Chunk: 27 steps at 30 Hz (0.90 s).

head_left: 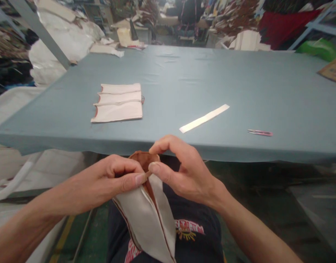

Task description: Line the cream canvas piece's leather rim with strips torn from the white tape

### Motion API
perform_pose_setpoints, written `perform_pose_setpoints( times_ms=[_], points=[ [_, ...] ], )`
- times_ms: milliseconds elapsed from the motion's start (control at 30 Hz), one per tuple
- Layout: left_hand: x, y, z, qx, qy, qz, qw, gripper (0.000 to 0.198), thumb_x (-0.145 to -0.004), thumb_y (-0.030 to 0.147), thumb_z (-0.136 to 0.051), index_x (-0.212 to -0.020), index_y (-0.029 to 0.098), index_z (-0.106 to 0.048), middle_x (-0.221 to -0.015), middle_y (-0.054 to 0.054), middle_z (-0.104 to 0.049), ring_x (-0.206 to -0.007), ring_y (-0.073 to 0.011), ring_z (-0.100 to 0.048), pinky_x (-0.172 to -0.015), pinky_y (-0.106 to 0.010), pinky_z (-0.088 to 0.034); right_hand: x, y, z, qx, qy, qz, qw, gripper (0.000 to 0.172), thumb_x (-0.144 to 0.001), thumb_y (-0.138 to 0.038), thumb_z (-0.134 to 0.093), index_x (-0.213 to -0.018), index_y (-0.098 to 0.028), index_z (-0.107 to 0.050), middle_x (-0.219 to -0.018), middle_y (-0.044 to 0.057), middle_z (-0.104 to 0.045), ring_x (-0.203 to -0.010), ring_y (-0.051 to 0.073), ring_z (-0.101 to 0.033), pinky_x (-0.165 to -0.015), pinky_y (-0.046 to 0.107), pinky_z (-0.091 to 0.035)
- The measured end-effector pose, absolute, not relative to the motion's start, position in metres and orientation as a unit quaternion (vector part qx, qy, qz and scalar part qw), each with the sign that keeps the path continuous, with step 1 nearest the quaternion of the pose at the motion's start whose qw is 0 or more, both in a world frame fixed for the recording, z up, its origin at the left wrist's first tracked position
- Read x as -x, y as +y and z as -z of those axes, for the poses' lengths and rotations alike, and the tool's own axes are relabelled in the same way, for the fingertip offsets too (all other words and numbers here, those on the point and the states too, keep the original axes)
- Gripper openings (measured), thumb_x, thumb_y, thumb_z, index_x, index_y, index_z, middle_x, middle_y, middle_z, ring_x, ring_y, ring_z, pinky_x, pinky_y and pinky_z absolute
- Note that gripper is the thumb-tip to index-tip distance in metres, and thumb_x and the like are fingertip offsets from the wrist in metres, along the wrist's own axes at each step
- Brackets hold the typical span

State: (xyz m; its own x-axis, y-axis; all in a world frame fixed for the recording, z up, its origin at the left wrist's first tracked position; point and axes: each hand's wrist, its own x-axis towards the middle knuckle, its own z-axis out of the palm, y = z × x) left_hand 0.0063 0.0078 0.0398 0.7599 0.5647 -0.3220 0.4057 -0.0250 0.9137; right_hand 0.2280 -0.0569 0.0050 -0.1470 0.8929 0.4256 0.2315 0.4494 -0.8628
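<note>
Left hand (110, 180): thumb and index pinch the mouth edge of a pale pouch (137, 219), likely to keep that edge steady. Right hand (188, 173): thumb tip on the same edge, index arched near the rim of the brown lining (144, 157) — can't tell if it grips or just touches. Both hands meet at the mouth, probably so the fingertips can work one small spot.

Pouch hangs toward 6 o'clock from the fingers, over the dark clothing (197, 215) on the lap, in front of the table (168, 82); holding it off the tabletop seems to leave its mouth free on all sides.

On the table, from the hands: pale pieces (118, 109) in overlapped rows at 11 o'clock, perhaps laid neatly for easy pickup; pale strip (204, 118) slanted at 1 o'clock; pink snips (262, 133) at 2 o'clock — near the front edge, seemingly for quick reach.
</note>
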Motion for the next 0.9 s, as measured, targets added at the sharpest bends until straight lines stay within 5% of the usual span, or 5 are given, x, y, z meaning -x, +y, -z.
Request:
perform_pose_setpoints(
  times_ms=[200, 333, 533, 733, 900],
  points=[
    [0.003, 0.010, -0.033, -0.625, 0.349, -0.035, 0.697, 0.041, -0.098, 0.050, -0.068, -0.088, 0.014, -0.085, -0.075, -0.003, -0.072, -0.061, -0.0111, -0.053, -0.054, -0.017, -0.043, -0.202, -0.088, 0.010, 0.445, -0.699, -0.224, 0.513, 0.022, -0.095, -0.035, -0.079, -0.096, -0.016, -0.069, -0.086, 0.004, -0.074, -0.077, 0.017, -0.068, -0.071, 0.029, -0.051],
    [0.004, 0.009, -0.033, -0.637, 0.353, -0.051, 0.684, 0.043, -0.097, 0.050, -0.069, -0.080, 0.013, -0.082, -0.072, -0.001, -0.065, -0.061, -0.0101, -0.047, -0.050, -0.015, -0.036, -0.188, -0.094, 0.021, 0.476, -0.719, -0.142, 0.486, 0.010, -0.104, -0.025, -0.066, -0.102, -0.015, -0.070, -0.084, 0.004, -0.074, -0.073, 0.017, -0.068, -0.069, 0.030, -0.051],
    [0.008, 0.005, -0.032, -0.617, 0.387, -0.031, 0.685, 0.044, -0.095, 0.053, -0.068, -0.082, 0.013, -0.078, -0.072, -0.001, -0.065, -0.063, -0.0110, -0.046, -0.052, -0.016, -0.035, -0.181, -0.093, 0.028, 0.472, -0.749, -0.045, 0.464, 0.021, -0.112, -0.018, -0.052, -0.107, -0.017, -0.071, -0.081, 0.003, -0.074, -0.068, 0.016, -0.064, -0.065, 0.031, -0.046],
    [0.002, 0.000, -0.026, -0.678, 0.430, -0.059, 0.593, 0.045, -0.091, 0.053, -0.063, -0.063, 0.017, -0.059, -0.061, 0.005, -0.043, -0.056, -0.0088, -0.032, -0.046, -0.018, -0.025, -0.176, -0.093, 0.028, 0.466, -0.792, 0.015, 0.395, 0.026, -0.112, -0.015, -0.049, -0.104, -0.017, -0.074, -0.075, 0.001, -0.069, -0.063, 0.019, -0.053, -0.060, 0.037, -0.036],
    [0.003, -0.011, -0.016, -0.733, 0.477, -0.057, 0.482, 0.042, -0.092, 0.050, -0.053, -0.062, 0.020, -0.051, -0.061, 0.004, -0.047, -0.055, -0.0106, -0.039, -0.047, -0.020, -0.029, -0.176, -0.095, 0.030, 0.432, -0.822, 0.022, 0.369, 0.028, -0.111, -0.012, -0.046, -0.107, -0.013, -0.074, -0.076, 0.001, -0.067, -0.063, 0.019, -0.052, -0.058, 0.037, -0.035]
  ],
)
